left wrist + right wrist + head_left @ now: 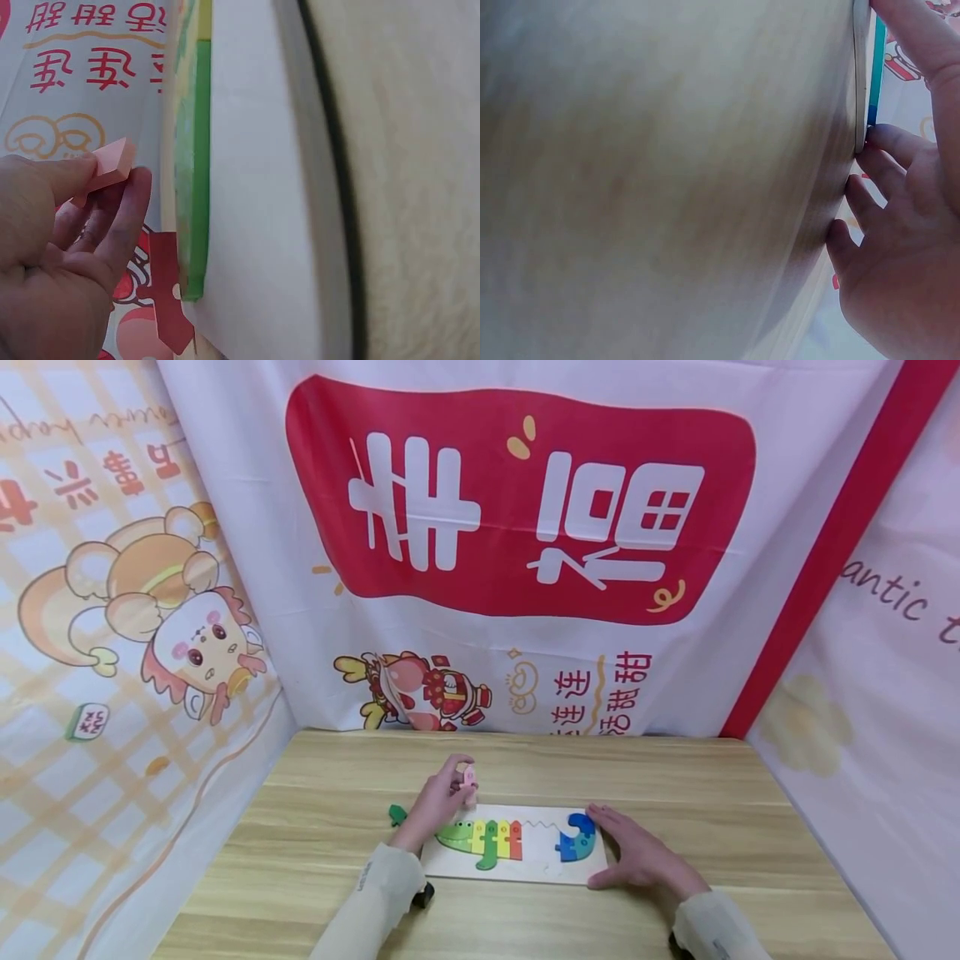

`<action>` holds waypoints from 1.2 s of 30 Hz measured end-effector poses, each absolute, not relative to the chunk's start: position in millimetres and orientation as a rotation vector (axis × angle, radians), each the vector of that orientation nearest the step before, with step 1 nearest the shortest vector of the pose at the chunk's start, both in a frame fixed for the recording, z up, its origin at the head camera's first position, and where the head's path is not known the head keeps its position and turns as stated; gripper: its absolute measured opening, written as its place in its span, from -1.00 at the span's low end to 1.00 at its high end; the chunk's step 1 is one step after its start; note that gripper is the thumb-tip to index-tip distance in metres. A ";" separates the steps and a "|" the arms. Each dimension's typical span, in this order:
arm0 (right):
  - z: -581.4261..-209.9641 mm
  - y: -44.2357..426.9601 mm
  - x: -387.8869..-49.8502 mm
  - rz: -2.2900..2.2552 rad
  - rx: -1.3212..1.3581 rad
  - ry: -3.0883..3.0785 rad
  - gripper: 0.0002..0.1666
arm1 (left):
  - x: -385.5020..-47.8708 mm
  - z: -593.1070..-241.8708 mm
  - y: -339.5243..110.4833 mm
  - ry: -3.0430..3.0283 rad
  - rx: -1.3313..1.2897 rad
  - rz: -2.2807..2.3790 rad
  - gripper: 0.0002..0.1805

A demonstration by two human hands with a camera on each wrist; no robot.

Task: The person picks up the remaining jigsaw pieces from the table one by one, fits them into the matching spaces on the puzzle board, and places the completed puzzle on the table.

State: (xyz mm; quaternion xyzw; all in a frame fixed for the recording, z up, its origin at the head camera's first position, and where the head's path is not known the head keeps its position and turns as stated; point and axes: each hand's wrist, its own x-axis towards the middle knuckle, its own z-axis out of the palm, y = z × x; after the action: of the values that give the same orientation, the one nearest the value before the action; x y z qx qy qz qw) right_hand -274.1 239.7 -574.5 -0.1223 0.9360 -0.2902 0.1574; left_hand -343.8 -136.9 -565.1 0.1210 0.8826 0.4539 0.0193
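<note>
While left hand (442, 793) pinches pink piece (114, 162) at its fingertips (140, 182), right hand (636, 852) spread, touching puzzle board (540, 870)

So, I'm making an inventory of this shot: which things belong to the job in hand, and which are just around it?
Job in hand:
pink piece, pinched in the left hand
puzzle board, right hand at its edge
crocodile pieces on the board
loose green piece left of it, probably

Just around:
printed cloth behind
table underneath
</note>
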 end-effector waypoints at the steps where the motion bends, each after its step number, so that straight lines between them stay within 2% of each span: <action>1: -574.6 239.6 -274.2 -0.830 -0.346 2.679 0.40 | -343.2 -564.5 -136.8 2.726 0.387 1.426 -0.47; 10: -575.0 239.4 -274.2 -0.841 -0.338 2.681 0.39 | -335.2 -559.9 -134.4 2.552 0.394 1.601 -0.45; 18: -574.4 240.1 -274.0 -0.851 -0.349 2.676 0.39 | -329.1 -554.8 -132.4 2.399 0.346 1.723 -0.21; 27: -572.4 239.4 -273.2 -0.841 -0.345 2.678 0.40 | -327.8 -554.8 -131.3 2.312 0.329 1.763 -0.11; 36: -571.5 240.7 -272.6 -0.837 -0.404 2.688 0.38 | -322.8 -552.8 -128.8 2.297 0.349 1.783 -0.16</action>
State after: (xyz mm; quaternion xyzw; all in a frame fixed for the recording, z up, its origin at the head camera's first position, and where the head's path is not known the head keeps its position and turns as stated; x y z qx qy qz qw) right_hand -272.6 240.7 -571.5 -0.1405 0.9346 -0.2911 0.1482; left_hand -322.8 -128.8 -552.8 0.1185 0.7798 0.6054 0.1065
